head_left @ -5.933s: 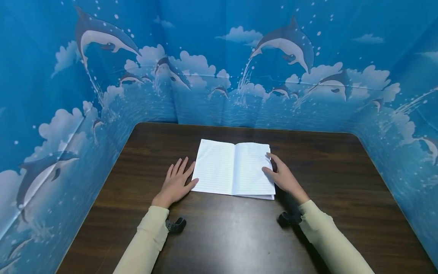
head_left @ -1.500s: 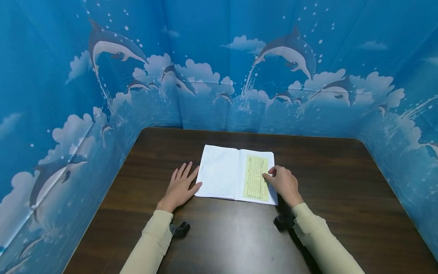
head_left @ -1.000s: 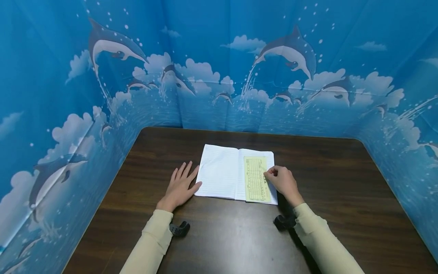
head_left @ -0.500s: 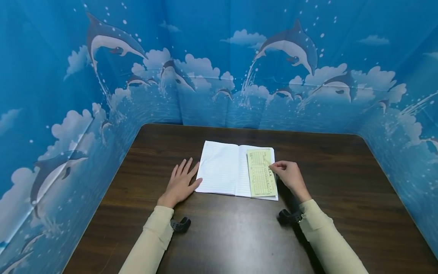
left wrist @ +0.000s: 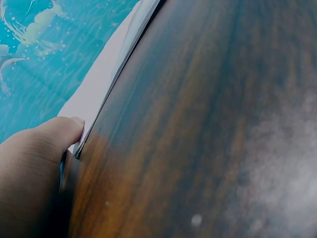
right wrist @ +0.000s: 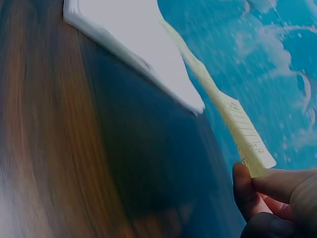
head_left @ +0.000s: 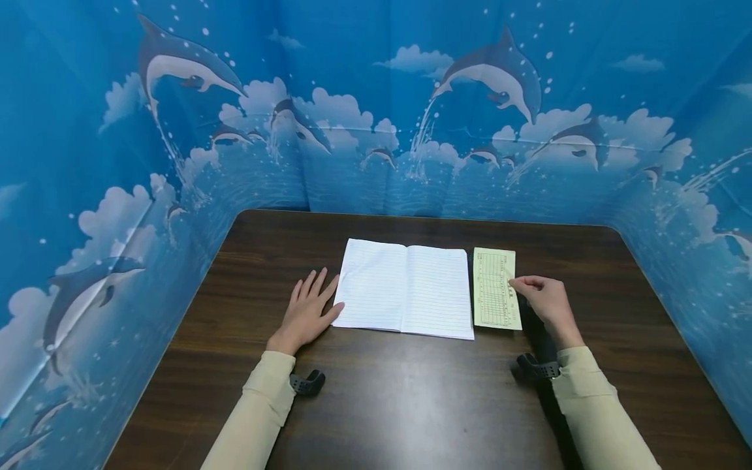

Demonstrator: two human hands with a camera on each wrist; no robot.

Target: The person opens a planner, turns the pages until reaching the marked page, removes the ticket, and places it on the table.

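Observation:
An open notebook [head_left: 376, 287] with white ruled pages lies flat on the brown wooden table. My left hand [head_left: 305, 313] rests on the table at the notebook's left side, fingers spread. In the left wrist view its thumb [left wrist: 64, 131] touches the corner of the page. My right hand [head_left: 546, 303] pinches the right edge of a pale yellow printed form slip [head_left: 496, 287] between thumb and fingertips. The slip is just right of the notebook in the head view. Seen from the right wrist, the slip [right wrist: 237, 124] is held up off the table and bends slightly.
The table [head_left: 388, 405] has rounded far corners. A blue curtain [head_left: 352, 52] printed with dolphins and clouds surrounds its back and sides. Each wrist wears a black strap with a small device, such as the left one [head_left: 308, 382].
The yellow slip, first uncovered on the right page after a page turned, has been pinched by my right hand and carried right, off the notebook. My left hand has stayed in place.

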